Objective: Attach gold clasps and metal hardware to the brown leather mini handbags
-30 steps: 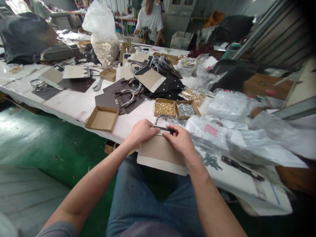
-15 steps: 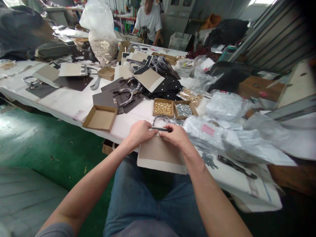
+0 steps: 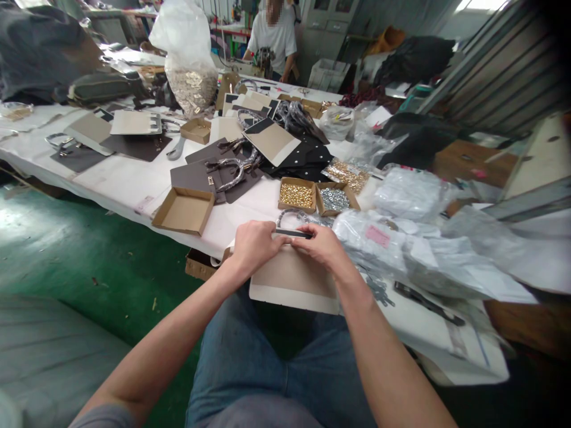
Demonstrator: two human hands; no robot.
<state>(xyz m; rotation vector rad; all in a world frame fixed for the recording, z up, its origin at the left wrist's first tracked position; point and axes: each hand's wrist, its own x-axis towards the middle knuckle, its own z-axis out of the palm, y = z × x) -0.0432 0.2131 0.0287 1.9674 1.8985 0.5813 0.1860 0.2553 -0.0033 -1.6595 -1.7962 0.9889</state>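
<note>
A beige bag panel [image 3: 294, 279] with a paler lower border hangs over the table's front edge above my lap. My left hand [image 3: 255, 242] is closed on its top edge, thumb pointing inward. From the other side my right hand [image 3: 322, 245] pinches the same edge, its thumb close to the left one. Between them runs a dark strip [image 3: 293, 233] along the top. Just behind it lies a wrapped, looped bag handle [image 3: 292, 215]; whether it joins the panel is hidden. What the fingertips do behind the panel cannot be seen.
Beyond my hands stand small boxes of gold hardware [image 3: 296, 194] and silver hardware [image 3: 333, 199]. An open cardboard box [image 3: 184, 211] sits left. Dark bag pieces [image 3: 196, 172] lie behind it. Plastic-wrapped bundles [image 3: 379, 238] and a black-handled tool [image 3: 428, 303] are right. A person [image 3: 273, 41] is at the back.
The view has shifted slightly, so the table things appear a little to the right. Both hands keep hold of the panel; my left hand's fingers have shifted slightly along its top edge.
</note>
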